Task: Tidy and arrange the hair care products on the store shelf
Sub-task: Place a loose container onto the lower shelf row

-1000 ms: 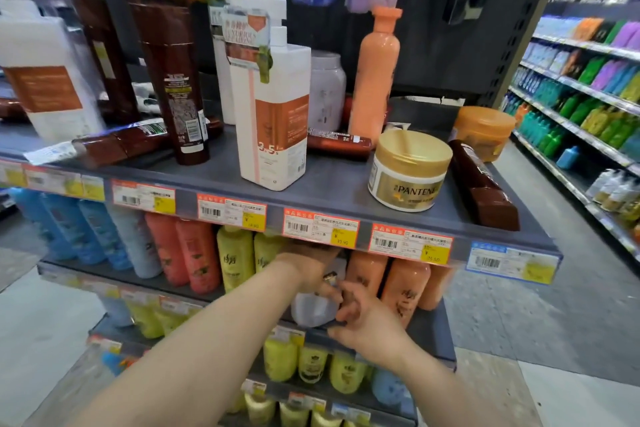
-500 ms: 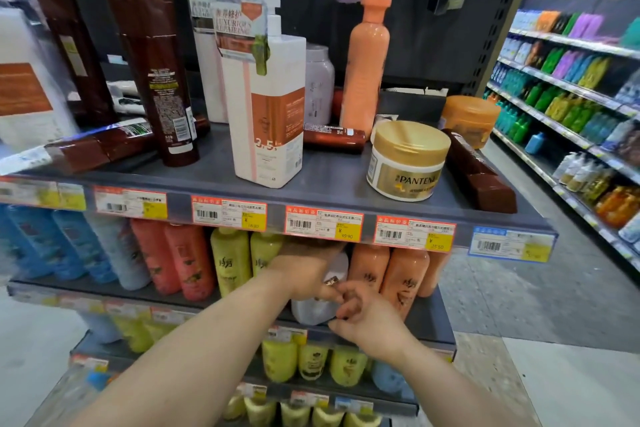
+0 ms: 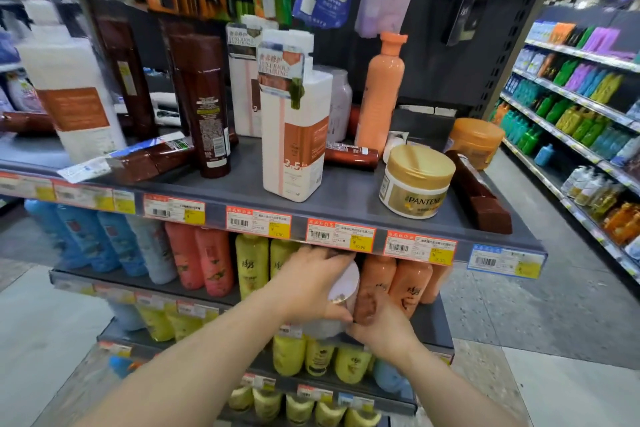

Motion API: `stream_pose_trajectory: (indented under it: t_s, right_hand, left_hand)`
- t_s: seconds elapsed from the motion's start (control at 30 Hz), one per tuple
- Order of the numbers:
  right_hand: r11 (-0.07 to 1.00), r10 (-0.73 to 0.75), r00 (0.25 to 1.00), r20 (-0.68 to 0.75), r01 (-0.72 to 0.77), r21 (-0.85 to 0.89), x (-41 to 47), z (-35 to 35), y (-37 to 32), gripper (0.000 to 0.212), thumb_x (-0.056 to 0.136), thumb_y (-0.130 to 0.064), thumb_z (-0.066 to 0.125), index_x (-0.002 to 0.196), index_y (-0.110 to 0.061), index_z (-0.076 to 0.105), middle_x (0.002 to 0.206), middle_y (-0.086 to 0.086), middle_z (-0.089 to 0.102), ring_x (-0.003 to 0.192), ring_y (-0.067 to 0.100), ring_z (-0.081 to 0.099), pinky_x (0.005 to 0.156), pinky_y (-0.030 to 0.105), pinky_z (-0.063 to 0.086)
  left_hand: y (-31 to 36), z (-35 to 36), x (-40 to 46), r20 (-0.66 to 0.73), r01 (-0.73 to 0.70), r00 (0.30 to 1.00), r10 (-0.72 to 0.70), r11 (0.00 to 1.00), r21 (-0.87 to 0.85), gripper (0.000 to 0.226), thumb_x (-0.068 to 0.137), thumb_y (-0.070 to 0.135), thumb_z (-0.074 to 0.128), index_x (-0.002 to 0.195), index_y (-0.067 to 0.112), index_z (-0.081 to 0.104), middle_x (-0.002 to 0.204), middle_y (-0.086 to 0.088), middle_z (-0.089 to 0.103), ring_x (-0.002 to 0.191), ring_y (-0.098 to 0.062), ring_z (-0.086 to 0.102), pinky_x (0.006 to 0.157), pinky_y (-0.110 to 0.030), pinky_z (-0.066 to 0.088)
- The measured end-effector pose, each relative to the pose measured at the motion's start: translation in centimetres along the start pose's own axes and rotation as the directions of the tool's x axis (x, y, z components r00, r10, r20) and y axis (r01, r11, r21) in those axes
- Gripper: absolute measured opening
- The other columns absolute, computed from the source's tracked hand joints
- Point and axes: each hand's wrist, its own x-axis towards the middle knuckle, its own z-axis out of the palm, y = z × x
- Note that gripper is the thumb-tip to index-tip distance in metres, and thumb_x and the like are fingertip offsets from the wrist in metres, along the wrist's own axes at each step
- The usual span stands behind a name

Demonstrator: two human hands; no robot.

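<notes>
Both my hands are at the second shelf (image 3: 431,322), just under the top shelf's price strip. My left hand (image 3: 308,282) is wrapped over a white bottle (image 3: 343,284) that stands between yellow bottles (image 3: 252,262) and orange bottles (image 3: 408,282). My right hand (image 3: 384,329) grips the same white bottle from below and to the right, its fingers against the nearest orange bottle. The bottle's upper part is hidden behind the price strip. On the top shelf (image 3: 346,194) stand a white pump bottle (image 3: 294,135) and a gold-lidded Pantene jar (image 3: 415,180).
Brown tubes (image 3: 479,192) lie flat on the top shelf beside upright brown bottles (image 3: 204,104), a tall orange bottle (image 3: 381,90) and an orange jar (image 3: 476,140). Blue and red bottles (image 3: 197,258) fill the second shelf's left. Sachets hang above. An aisle with stocked shelves (image 3: 571,114) runs to the right.
My right hand has moved up and closed onto the white bottle's lower side. My left hand has kept its hold on top. The view has shifted slightly.
</notes>
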Motion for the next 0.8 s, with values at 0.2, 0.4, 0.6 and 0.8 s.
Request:
stream_pose_trajectory:
  t_s: [0.2,0.4,0.6,0.8]
  right_hand:
    - [0.983,-0.174,0.943,0.282,0.151,0.102,-3.0,-2.1,-3.2,0.093,0.062,-0.014,0.088,0.13,-0.037,0.029,0.124,-0.027,0.045,0.112,-0.014,0.048,0.086,0.0,0.037]
    - [0.948,-0.303,0.923,0.237,0.266,0.177,-5.1,-3.7,-6.3,0.108,0.057,-0.029,0.091,0.144,-0.033,0.027,0.134,-0.021,0.049,0.124,-0.011,0.043,0.107,0.015,0.036]
    - [0.913,-0.389,0.92,0.057,0.376,0.157,-5.9,-6.0,-9.3,0.092,0.055,-0.038,0.09,0.131,-0.04,0.038,0.121,-0.024,0.057,0.115,-0.009,0.051,0.093,0.014,0.042]
    - [0.899,-0.414,0.897,-0.156,0.43,0.08,-4.9,-9.5,-11.9,0.094,0.046,-0.064,0.085,0.128,-0.042,0.044,0.121,-0.015,0.059,0.114,0.007,0.055,0.094,0.037,0.05]
  left_hand:
    - [1.3,-4.8,-3.7,0.129,-0.012,0.991,0.025,0.994,-0.105,0.103,0.068,0.067,0.071,0.151,0.025,0.027,0.143,0.006,0.037,0.129,-0.018,0.032,0.111,-0.032,0.028]
    - [2.4,-11.5,-5.8,0.068,-0.084,0.993,0.096,0.982,-0.168,0.095,0.065,0.064,0.075,0.145,0.022,0.043,0.141,0.003,0.046,0.127,-0.016,0.039,0.106,-0.027,0.027]
    - [2.3,-16.4,-5.0,0.028,-0.104,0.993,0.111,0.977,-0.186,0.098,0.065,0.05,0.084,0.148,0.024,0.038,0.149,0.011,0.038,0.133,0.0,0.029,0.101,-0.003,0.014]
    - [3.1,-21.8,-2.3,-0.007,-0.156,0.987,0.158,0.966,-0.206,0.091,0.069,0.048,0.082,0.147,0.03,0.038,0.156,0.016,0.026,0.134,0.013,0.016,0.114,-0.017,0.015]
